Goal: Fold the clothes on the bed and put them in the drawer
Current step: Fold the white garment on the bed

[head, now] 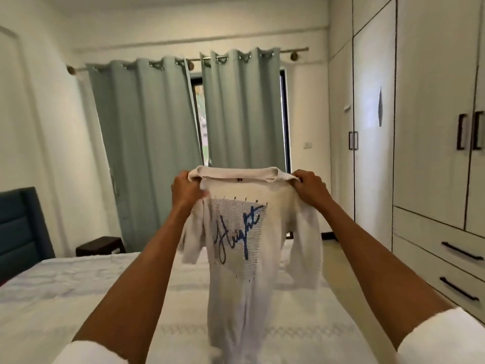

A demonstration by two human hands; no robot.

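A white printed shirt (pixel 241 248) is held up by its shoulders, the left hand (pixel 185 191) and right hand (pixel 309 189) each clamped on one shoulder, equally near. Its long axis hangs straight down from the hands, the hem reaching the bed (pixel 78 298) below. The drawers (pixel 446 261), to the right of the right hand, are seen closed; their contents cannot be told.

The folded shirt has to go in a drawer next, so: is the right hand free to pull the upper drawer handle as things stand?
Probably not: the right hand is gripping the shirt, and the upper drawer handle sits well off to its right.
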